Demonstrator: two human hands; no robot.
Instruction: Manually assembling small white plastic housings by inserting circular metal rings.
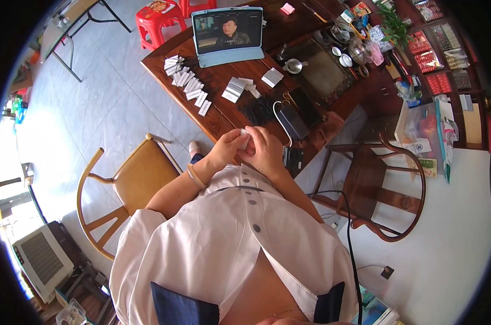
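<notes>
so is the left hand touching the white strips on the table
Apart: the head view shows brown tabletop between the left hand and the white strips.

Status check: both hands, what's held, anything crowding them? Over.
Left hand and right hand together, fingertips on small white piece. Piece partly hidden by fingers. Black cord tangle on wooden table just beyond.

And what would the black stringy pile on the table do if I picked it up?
The black stringy pile would probably flop, since its strands look thin and curvy. Lifting one bit may drag up others, because they cross in a tangle.
</notes>
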